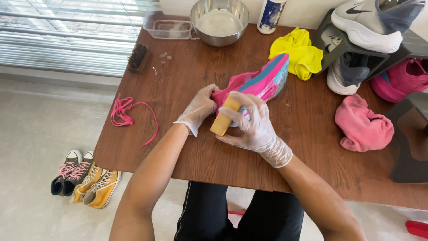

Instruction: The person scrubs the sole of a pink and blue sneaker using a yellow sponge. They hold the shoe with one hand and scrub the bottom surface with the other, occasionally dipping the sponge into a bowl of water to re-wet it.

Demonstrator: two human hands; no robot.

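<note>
Gripping pink shoe (261,80) with left hand (199,108), right hand (252,127) fingers pinching tan block (224,117), yellow cloth (299,52) beside.

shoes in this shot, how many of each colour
Pink: 2, the shoe in the gloved hands and one under the rack
Grey and white: 2, one on the rack, one below
Yellow: 2, on the floor
Black with pink laces: 2, on the floor
Total: 8
</note>
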